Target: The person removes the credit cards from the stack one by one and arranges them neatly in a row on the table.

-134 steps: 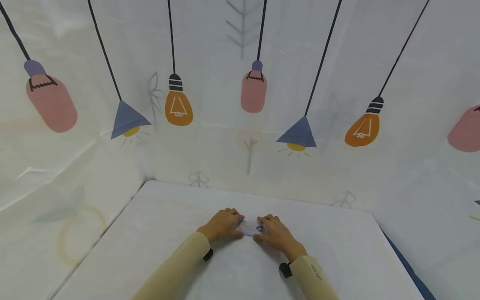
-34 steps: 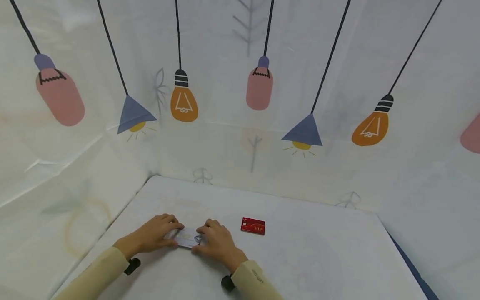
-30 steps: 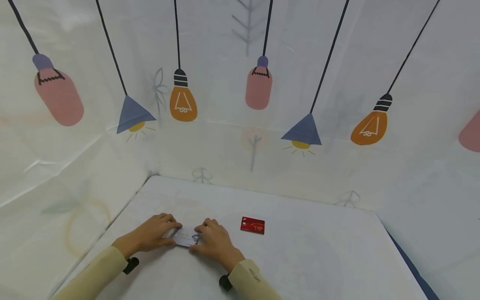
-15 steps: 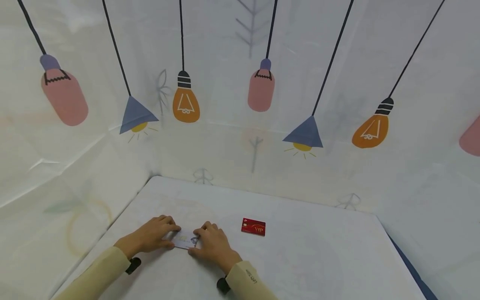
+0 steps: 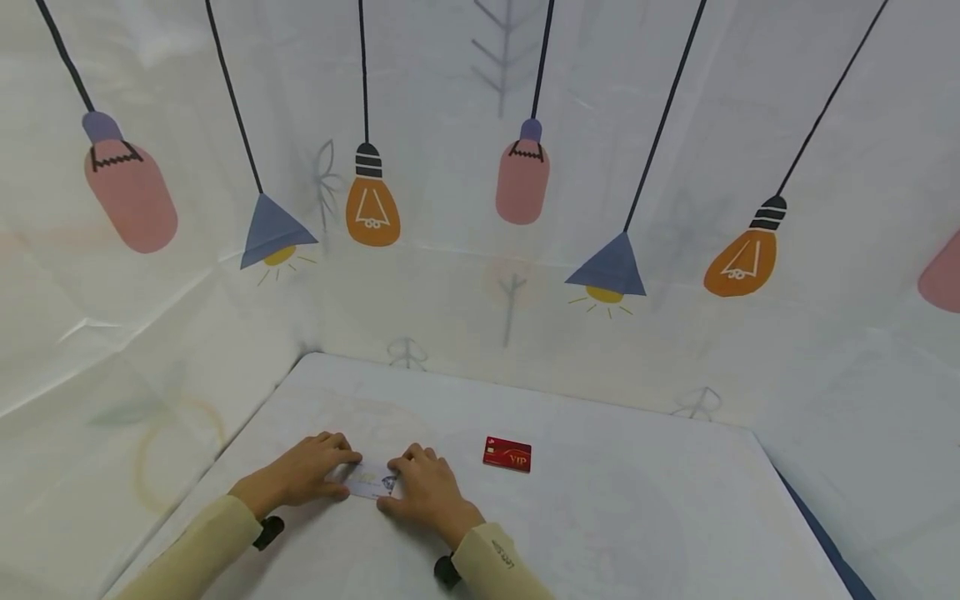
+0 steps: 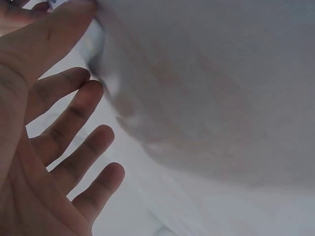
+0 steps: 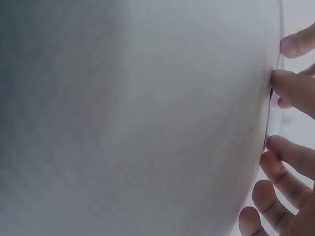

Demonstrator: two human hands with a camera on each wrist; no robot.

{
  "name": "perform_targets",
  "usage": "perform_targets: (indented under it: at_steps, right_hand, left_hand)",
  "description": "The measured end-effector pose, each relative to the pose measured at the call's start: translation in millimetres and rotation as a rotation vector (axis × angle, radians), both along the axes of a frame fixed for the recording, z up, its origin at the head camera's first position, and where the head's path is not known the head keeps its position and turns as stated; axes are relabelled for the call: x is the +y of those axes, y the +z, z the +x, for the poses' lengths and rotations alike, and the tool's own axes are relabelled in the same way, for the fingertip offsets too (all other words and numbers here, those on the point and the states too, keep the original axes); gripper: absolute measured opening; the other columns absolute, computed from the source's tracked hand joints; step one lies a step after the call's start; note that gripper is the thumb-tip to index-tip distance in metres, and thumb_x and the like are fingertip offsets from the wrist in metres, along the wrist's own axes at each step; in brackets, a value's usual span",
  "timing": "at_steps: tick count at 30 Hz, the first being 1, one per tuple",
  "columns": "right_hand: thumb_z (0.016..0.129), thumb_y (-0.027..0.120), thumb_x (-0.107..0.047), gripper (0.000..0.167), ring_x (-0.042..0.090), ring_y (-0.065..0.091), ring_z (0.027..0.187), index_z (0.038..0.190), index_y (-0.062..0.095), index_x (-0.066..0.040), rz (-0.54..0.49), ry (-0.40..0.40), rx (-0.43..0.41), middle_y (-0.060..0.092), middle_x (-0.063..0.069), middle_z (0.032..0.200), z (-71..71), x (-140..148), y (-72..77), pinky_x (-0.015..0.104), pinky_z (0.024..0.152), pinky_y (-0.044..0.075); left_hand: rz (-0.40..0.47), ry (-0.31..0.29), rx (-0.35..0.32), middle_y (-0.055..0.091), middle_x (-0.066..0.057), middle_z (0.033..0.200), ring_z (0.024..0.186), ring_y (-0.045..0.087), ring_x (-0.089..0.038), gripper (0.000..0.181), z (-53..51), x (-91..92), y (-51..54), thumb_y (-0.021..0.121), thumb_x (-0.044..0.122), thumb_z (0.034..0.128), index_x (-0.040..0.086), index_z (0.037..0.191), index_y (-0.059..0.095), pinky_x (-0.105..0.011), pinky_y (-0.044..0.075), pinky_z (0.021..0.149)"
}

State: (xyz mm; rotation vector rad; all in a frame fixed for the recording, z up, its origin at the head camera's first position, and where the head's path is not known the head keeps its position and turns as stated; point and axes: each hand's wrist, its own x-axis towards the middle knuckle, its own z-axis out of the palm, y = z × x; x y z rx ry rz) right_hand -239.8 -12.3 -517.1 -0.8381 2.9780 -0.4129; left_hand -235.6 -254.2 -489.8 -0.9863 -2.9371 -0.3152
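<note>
A white plastic card [image 5: 371, 481] with a dark emblem at its right end lies on the white table. My left hand [image 5: 303, 471] pinches its left end between thumb and index finger, the other fingers spread apart in the left wrist view. At the opposite end, the thumb and index finger of my right hand [image 5: 429, 492] hold the long edges near the corners. Only a thin edge of the card shows in the right wrist view, close to the fingertips. To the right of both hands, untouched, lies a red card [image 5: 507, 454] with "VIP" lettering.
The white tabletop [image 5: 637, 508] extends right of the red card to a dark blue strip at its right side. A pale sheet wall [image 5: 450, 292] with printed lamps and bulbs rises behind the table and along its left.
Since the oldest frame the white card has moved left with both hands, and the red card has come into view where it was. Over the last second it has settled lower onto the table.
</note>
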Motion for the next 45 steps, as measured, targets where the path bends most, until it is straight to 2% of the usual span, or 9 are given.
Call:
perform_targets:
  at_steps: [6, 12, 18, 23, 25, 30, 34, 38, 45]
  right_hand:
    - [0.086, 0.072, -0.059, 0.054, 0.011, 0.052, 0.101, 0.129, 0.068, -0.025, -0.024, 0.000, 0.012, 0.060, -0.007, 0.117, -0.1, 6.2, -0.9, 0.033, 0.088, 0.047]
    - [0.090, 0.072, -0.053, 0.048, 0.011, 0.053, 0.102, 0.129, 0.068, -0.025, -0.079, -0.016, 0.043, 0.061, -0.008, 0.115, -1.1, 18.5, 2.2, 0.035, 0.090, 0.048]
    - [0.090, 0.074, -0.050, 0.048, 0.013, 0.053, 0.104, 0.130, 0.068, -0.024, -0.113, -0.054, 0.047, 0.063, -0.006, 0.118, -3.6, 36.2, 5.7, 0.038, 0.093, 0.050]
    - [0.090, 0.074, -0.046, 0.047, 0.016, 0.054, 0.105, 0.130, 0.068, -0.021, -0.159, -0.077, 0.074, 0.063, -0.003, 0.119, -5.6, 54.6, 10.9, 0.040, 0.092, 0.051]
    - [0.090, 0.075, -0.045, 0.047, 0.017, 0.056, 0.107, 0.130, 0.068, -0.020, -0.179, -0.084, 0.088, 0.064, -0.002, 0.119, -6.3, 62.8, 13.0, 0.042, 0.096, 0.050]
    - [0.090, 0.076, -0.042, 0.046, 0.019, 0.059, 0.108, 0.129, 0.068, -0.018, -0.221, -0.090, 0.117, 0.065, -0.002, 0.118, -7.9, 82.1, 13.1, 0.044, 0.097, 0.049]
    - [0.091, 0.076, -0.041, 0.045, 0.017, 0.057, 0.103, 0.129, 0.068, -0.019, -0.251, -0.108, 0.134, 0.065, -0.004, 0.117, -8.2, 95.9, 11.6, 0.040, 0.092, 0.051]
    - [0.090, 0.077, -0.038, 0.045, 0.016, 0.056, 0.101, 0.129, 0.068, -0.018, -0.282, -0.124, 0.153, 0.064, -0.004, 0.114, -8.5, 110.1, 11.0, 0.039, 0.087, 0.051]
    - [0.089, 0.079, -0.035, 0.048, 0.022, 0.056, 0.110, 0.131, 0.066, -0.015, -0.292, -0.164, 0.137, 0.063, 0.002, 0.119, -10.5, 129.8, 13.7, 0.048, 0.095, 0.049]
  left_hand:
    - [0.069, 0.029, 0.039, 0.063, -0.003, 0.108, 0.101, 0.060, -0.029, 0.054, -6.0, 9.6, -2.8, 0.086, 0.035, 0.0790, 0.005, 0.122, 0.071, -0.049, 0.050, 0.083]
    - [0.135, 0.046, 0.059, 0.065, -0.002, 0.108, 0.100, 0.060, -0.026, 0.051, -12.6, 27.1, -5.4, 0.084, 0.036, 0.0822, 0.006, 0.121, 0.072, -0.047, 0.050, 0.083]
    - [0.176, 0.048, 0.073, 0.067, -0.005, 0.110, 0.106, 0.061, -0.031, 0.048, -15.7, 46.7, -4.0, 0.081, 0.037, 0.0856, 0.005, 0.121, 0.072, -0.052, 0.051, 0.088]
    - [0.169, 0.045, 0.077, 0.068, -0.006, 0.111, 0.107, 0.062, -0.031, 0.046, -18.7, 62.5, -1.1, 0.080, 0.036, 0.0870, 0.006, 0.121, 0.072, -0.051, 0.051, 0.090]
    - [0.175, 0.039, 0.080, 0.068, -0.007, 0.112, 0.107, 0.062, -0.031, 0.046, -20.1, 68.5, 1.1, 0.080, 0.036, 0.0875, 0.006, 0.121, 0.072, -0.051, 0.051, 0.090]
    - [0.190, 0.028, 0.066, 0.068, -0.007, 0.113, 0.108, 0.062, -0.032, 0.045, -21.5, 81.3, 5.2, 0.080, 0.036, 0.0879, 0.006, 0.121, 0.072, -0.051, 0.051, 0.092]
    - [0.180, 0.033, 0.044, 0.068, -0.007, 0.115, 0.111, 0.061, -0.032, 0.046, -23.5, 90.7, 6.3, 0.080, 0.037, 0.0876, 0.007, 0.122, 0.072, -0.051, 0.051, 0.093]
    - [0.179, 0.016, 0.051, 0.068, -0.007, 0.115, 0.111, 0.061, -0.032, 0.047, -24.9, 100.1, 8.4, 0.079, 0.038, 0.0880, 0.007, 0.123, 0.072, -0.050, 0.050, 0.094]
    - [0.182, 0.019, 0.036, 0.067, -0.005, 0.118, 0.113, 0.060, -0.029, 0.047, -29.7, 114.2, 8.6, 0.077, 0.041, 0.0897, 0.011, 0.126, 0.071, -0.049, 0.049, 0.096]
